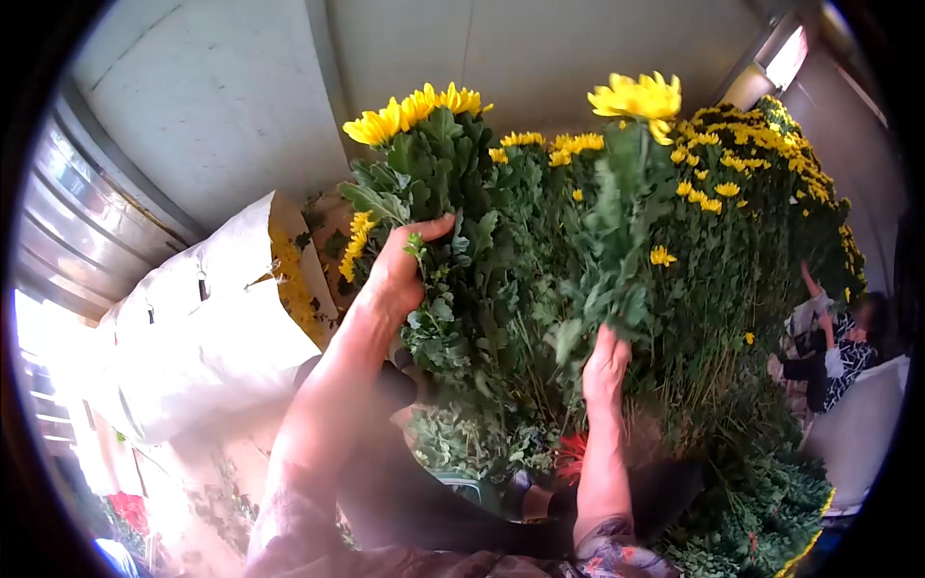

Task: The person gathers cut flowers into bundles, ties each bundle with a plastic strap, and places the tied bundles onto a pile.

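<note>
Flower bunch (424, 169) at eleven o'clock, grasped by the left hand (398, 262), looks light, fragile; the right hand (606, 368) grips a leafy flower (617, 231), best held low, at two.

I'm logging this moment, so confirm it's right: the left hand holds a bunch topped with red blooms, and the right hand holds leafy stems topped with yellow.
One colour is wrong: in the head view, the blooms on the bunch in the left hand are yellow, not red. The right hand does hold leafy stems topped with yellow.
</note>
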`<state>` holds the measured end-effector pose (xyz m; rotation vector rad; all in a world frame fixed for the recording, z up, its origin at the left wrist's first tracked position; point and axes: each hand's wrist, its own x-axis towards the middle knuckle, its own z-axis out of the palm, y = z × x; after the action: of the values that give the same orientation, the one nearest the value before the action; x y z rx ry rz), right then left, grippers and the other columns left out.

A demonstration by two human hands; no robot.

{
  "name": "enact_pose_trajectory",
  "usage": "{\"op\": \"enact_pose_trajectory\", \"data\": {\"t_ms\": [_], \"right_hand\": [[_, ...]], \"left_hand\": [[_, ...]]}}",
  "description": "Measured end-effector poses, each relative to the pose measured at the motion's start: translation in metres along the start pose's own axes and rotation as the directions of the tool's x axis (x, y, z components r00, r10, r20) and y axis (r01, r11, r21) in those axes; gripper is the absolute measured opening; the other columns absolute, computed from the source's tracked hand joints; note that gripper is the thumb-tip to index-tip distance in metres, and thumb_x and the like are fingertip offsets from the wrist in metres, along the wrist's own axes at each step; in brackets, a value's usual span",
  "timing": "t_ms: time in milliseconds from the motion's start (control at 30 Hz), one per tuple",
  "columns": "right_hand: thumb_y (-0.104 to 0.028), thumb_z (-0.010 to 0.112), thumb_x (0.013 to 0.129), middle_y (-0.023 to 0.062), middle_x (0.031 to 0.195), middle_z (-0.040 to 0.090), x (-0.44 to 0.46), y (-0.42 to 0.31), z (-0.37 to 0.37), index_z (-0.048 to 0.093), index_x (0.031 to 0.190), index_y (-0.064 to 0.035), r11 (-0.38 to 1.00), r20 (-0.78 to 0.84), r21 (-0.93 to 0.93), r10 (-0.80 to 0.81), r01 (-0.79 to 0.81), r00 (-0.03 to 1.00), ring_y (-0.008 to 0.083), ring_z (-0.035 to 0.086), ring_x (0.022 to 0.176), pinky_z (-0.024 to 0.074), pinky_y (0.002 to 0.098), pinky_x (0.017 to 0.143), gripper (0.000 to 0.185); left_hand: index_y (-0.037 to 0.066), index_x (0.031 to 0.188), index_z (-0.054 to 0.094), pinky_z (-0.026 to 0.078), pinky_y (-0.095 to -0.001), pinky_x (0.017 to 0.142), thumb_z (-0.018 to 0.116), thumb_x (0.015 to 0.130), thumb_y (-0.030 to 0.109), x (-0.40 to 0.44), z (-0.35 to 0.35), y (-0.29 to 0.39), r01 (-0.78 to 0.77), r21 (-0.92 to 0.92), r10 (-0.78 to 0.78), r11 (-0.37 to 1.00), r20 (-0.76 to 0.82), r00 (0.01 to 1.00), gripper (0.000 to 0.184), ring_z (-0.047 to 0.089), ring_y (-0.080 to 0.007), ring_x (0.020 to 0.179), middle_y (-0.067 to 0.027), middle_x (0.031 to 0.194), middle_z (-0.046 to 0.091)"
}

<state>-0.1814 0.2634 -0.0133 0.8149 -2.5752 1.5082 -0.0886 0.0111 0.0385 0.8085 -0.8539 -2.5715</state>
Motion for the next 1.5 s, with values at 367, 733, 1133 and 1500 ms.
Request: {"op": "enact_pose_trajectory", "data": {"t_ms": [367,733,1133,1500], "right_hand": [[0.006,0.052,0.070,0.0244,0.117,0.047,-0.036,-0.047,0.047,0.052,0.119,0.0008,0.931,0.081,-0.225,-0.275,0.286,0.958,0.0413,0.055,0.099,0.0477,0.0447,0.082,0.049],[0.010,0.059,0.066,0.0218,0.112,0.047,-0.046,-0.048,0.045,0.052,0.120,-0.0055,0.885,0.300,-0.249,-0.315,0.393,0.900,0.0406,0.054,0.095,0.0495,0.0426,0.078,0.057],[-0.019,0.063,0.085,0.0150,0.115,0.054,0.014,0.131,-0.026,0.053,0.119,-0.0035,0.878,0.050,-0.435,-0.198,0.200,0.979,0.0295,0.052,0.107,0.0459,0.0403,0.088,0.039],[-0.027,0.065,0.085,0.0137,0.114,0.057,0.111,0.309,-0.063,0.049,0.125,-0.0063,0.498,-0.066,-0.851,0.220,-0.170,0.973,0.0322,0.047,0.111,0.0377,0.0493,0.094,0.048]], "left_hand": [[-0.001,0.095,0.061,0.053,-0.0364,0.074,0.062,0.073,0.004,0.009,-0.029,-0.014,-0.091,-0.202,0.152,0.975,0.310,0.938,0.022,0.063,-0.0218,0.075,-0.0087,0.084,0.065],[-0.004,0.110,0.060,0.051,-0.0296,0.079,0.075,0.071,0.010,-0.009,0.003,-0.025,-0.304,0.102,0.235,0.947,0.422,0.876,0.044,0.060,-0.0187,0.092,-0.0104,0.108,0.061],[-0.002,0.100,0.063,0.054,-0.0321,0.073,0.065,0.080,0.013,-0.011,-0.019,0.001,-0.202,0.137,0.204,0.970,0.003,0.979,0.025,0.064,-0.0209,0.081,-0.0103,0.093,0.066],[0.000,0.096,0.062,0.054,-0.0332,0.070,0.067,0.076,0.012,0.000,0.021,-0.038,-0.051,0.259,0.105,0.964,-0.199,0.974,0.024,0.063,-0.0225,0.076,-0.0104,0.088,0.064]]}}
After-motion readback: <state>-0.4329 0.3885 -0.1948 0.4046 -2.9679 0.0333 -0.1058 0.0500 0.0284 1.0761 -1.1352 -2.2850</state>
